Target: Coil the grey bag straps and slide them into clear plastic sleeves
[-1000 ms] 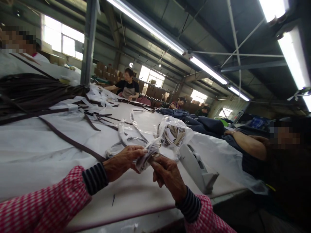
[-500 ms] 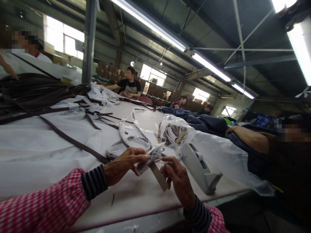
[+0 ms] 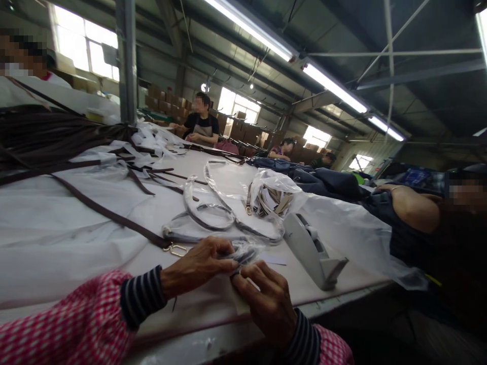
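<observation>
My left hand (image 3: 205, 261) is closed, pinching a dark strap wrapped in clear plastic (image 3: 245, 252) between thumb and fingers. Just to its right, my right hand (image 3: 266, 299) has its fingers curled around a flat beige strip (image 3: 239, 299), mostly covered by the fingers. The two hands nearly meet under the plastic. Beyond them, a plastic-wrapped strap (image 3: 190, 203) loops across the table. A brown strap (image 3: 110, 215) ends in a gold metal clasp (image 3: 177, 249) near my left wrist. A small white slip (image 3: 276, 260) lies past my right fingers.
A grey tape dispenser (image 3: 308, 251) stands right of my hands. Behind it, a clear bag (image 3: 272, 195) holds beige straps. Brown straps (image 3: 57, 134) pile up at left by a metal post (image 3: 126, 66). Dark blue fabric (image 3: 315, 180) lies at right. Several people sit around the table.
My right hand has closed in under the left one, and the beige strip is now mostly hidden. The gold clasp and white slip have come into sight. The view has shifted slightly.
</observation>
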Demonstrator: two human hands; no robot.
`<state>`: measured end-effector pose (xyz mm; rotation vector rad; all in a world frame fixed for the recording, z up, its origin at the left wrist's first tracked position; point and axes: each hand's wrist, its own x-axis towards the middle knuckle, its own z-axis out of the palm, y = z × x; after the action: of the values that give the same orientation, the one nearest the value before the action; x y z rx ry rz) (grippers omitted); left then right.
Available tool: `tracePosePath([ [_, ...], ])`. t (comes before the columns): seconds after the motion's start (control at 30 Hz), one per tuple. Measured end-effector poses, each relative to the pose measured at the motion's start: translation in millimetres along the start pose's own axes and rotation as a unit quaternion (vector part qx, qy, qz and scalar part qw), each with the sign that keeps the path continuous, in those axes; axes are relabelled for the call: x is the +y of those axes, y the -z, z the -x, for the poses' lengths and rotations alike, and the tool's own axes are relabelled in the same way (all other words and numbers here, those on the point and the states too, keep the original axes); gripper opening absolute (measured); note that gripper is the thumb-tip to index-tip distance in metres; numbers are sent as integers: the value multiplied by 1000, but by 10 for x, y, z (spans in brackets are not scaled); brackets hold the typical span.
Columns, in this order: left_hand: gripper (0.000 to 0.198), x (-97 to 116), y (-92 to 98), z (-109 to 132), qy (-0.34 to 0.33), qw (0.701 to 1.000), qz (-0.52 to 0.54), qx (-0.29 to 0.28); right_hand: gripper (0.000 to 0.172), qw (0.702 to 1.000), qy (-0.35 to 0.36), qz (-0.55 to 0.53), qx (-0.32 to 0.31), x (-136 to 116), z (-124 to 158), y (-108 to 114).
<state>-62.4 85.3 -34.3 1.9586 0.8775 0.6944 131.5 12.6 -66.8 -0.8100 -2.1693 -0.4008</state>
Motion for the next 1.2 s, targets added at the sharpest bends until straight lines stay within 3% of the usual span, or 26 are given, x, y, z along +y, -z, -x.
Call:
tracePosePath([
  [0.13,21,-99,-132,57,-67,990,-123,23,23,1000,-24,6,17,-69,86,-34],
  [0.3,12,-218,-266,114,-121,945,-304,19,18,997,-68,-13,-36,-74,136,-91],
  [0.4,12,-255,-279,114,-138,928,-346,10,14,994,-90,-26,-49,-50,164,-126],
  [0.6,15,-320,-222,97,-158,934,-320,-14,14,986,-150,-63,-38,0,188,-141],
  [0.8,13,-320,-149,61,-166,943,-283,-45,18,979,-163,-85,-85,19,113,-106],
  [0.97,24,-284,-103,66,-145,966,-211,-24,13,962,-213,-122,-119,97,-23,-70],
  [1.1,19,-259,-63,61,-149,974,-167,-16,10,925,-301,-188,-138,210,-163,-62],
  [1.2,19,-272,-45,25,-126,985,-114,-3,11,863,-393,-261,-178,296,-263,-69],
])
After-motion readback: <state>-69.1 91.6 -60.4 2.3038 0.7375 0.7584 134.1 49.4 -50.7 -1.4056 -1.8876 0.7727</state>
